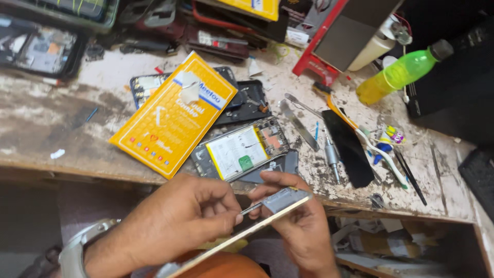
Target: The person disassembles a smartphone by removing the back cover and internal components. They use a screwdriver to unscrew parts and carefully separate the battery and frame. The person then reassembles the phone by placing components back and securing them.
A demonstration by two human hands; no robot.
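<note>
In the lower middle of the frame the fingers of the left hand (177,221) are pinched narrow around a thin metal tool (250,208), probably tweezers, whose tip points to the right and touches the upper end of a thin gold-edged phone frame (267,211). The right hand (301,221) holds this frame from the right side, fingers curled around its top end, thumb on the near face; the frame runs tilted from the centre down toward the lower left. On the left wrist sits a silver metal watch band (77,249). Judging from this, the work on the held part is in the middle: the tool is at the part, but I cannot tell whether something is being lifted out or put in. Just above the hands, at the bench edge, lies an opened smartphone with a white battery and bare circuit board (239,149), its back removed, so the opening is done and the closing is left. Left of it lies a yellow flat cardboard box (172,116), partly over a black phone back cover (247,100). To the right of the opened phone lie a steel screwdriver with a silver handle (332,152), flat metal prying blades (298,123) and a black rectangular strip (350,146), all loose on the worn wooden workbench (46,118). In the upper right a green plastic bottle with a dark cap (404,72) lies tilted.
</note>
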